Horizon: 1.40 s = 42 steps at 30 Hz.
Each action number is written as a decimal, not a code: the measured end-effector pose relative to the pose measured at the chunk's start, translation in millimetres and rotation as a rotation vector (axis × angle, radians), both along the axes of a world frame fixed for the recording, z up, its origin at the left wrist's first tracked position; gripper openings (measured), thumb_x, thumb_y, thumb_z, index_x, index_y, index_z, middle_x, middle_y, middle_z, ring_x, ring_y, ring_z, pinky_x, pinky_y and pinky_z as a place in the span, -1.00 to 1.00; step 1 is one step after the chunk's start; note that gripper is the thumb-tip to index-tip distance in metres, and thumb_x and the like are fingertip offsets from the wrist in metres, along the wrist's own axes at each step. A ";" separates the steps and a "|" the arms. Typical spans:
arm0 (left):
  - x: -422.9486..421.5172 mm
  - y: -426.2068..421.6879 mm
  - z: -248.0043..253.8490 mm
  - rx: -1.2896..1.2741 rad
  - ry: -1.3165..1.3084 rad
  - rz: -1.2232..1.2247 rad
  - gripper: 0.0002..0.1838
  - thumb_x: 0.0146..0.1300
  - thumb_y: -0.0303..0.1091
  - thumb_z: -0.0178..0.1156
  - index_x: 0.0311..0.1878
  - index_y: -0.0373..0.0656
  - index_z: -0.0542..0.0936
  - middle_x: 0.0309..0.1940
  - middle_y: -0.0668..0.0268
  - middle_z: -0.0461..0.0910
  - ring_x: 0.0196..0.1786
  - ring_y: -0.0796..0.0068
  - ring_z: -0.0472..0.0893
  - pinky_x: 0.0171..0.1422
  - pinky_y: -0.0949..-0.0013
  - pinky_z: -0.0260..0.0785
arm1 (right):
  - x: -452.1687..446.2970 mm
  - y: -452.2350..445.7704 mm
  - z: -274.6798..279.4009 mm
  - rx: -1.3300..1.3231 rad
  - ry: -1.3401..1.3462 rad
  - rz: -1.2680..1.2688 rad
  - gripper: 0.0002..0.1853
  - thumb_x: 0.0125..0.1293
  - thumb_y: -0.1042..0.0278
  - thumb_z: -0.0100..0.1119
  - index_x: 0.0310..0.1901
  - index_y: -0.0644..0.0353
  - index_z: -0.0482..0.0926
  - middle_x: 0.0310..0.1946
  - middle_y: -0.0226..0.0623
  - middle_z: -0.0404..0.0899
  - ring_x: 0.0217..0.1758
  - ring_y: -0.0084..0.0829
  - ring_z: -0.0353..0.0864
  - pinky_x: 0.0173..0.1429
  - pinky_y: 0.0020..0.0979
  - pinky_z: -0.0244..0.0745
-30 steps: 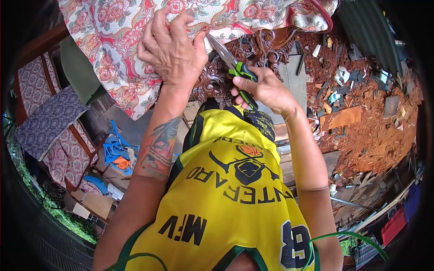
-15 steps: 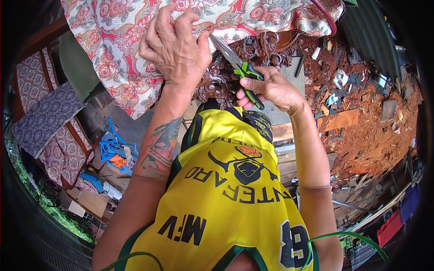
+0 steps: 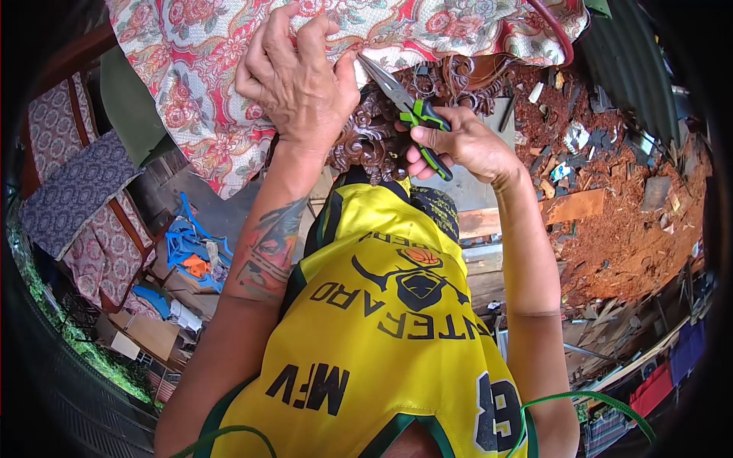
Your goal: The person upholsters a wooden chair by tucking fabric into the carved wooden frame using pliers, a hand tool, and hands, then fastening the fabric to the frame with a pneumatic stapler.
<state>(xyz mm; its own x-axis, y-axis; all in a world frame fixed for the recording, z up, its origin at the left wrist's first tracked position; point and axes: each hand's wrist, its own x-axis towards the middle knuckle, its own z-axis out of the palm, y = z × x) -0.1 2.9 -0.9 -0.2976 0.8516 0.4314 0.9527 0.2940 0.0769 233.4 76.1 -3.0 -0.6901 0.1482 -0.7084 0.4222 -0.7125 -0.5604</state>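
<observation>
My right hand (image 3: 469,149) is wrapped around the black and green handles of a pair of long-nose pliers (image 3: 412,114). The jaws point up and left, and their tip meets the edge of a floral cloth (image 3: 206,84) beside my left thumb. Spread over this cream and red upholstery cloth, my left hand (image 3: 301,84) presses it down with bent fingers apart. Whether the jaws grip anything at the tip is too small to tell. Under the cloth's edge shows dark carved wood (image 3: 370,137) with scrolled shapes.
Red piping (image 3: 561,30) runs along the cloth's far right corner. Cushioned chairs with patterned covers (image 3: 84,198) stand at the left, near a blue strappy item (image 3: 187,244). Reddish, debris-strewn ground (image 3: 611,252) lies to the right, with scattered wood scraps (image 3: 573,206).
The pliers and my right hand have shifted very slightly to the right. My left hand stays almost in place on the cloth.
</observation>
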 end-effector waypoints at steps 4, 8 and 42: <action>1.4 -0.6 0.1 -0.001 -0.008 -0.001 -0.36 -0.02 -0.07 0.65 0.16 0.25 0.57 0.45 0.41 0.39 0.51 0.13 0.25 0.47 -0.17 -0.05 | -2.8 6.0 3.7 -0.008 -0.026 0.004 -0.70 0.57 0.24 0.36 0.06 0.35 0.64 -0.26 -0.18 0.78 -0.29 -0.39 0.85 -0.21 -0.38 0.81; 1.6 0.0 -2.0 -0.001 -0.018 0.007 -0.36 -0.01 -0.08 0.64 0.16 0.27 0.57 0.45 0.41 0.39 0.52 0.13 0.24 0.47 -0.17 -0.05 | -3.0 7.6 3.0 0.016 -0.034 0.016 -0.70 0.57 0.25 0.35 0.07 0.35 0.64 -0.27 -0.20 0.77 -0.31 -0.42 0.84 -0.21 -0.39 0.80; 13.4 4.1 27.5 -0.246 -0.313 0.132 -0.19 -0.10 -0.29 0.74 0.23 0.13 0.47 0.60 -0.08 0.15 0.63 -0.16 0.08 0.52 -0.29 -0.12 | -20.6 -6.2 -1.5 -0.255 -0.075 -0.007 -0.57 0.53 -0.04 0.40 -0.18 0.24 0.61 -0.46 -0.42 0.58 -0.52 -0.57 0.56 -0.49 -0.48 0.40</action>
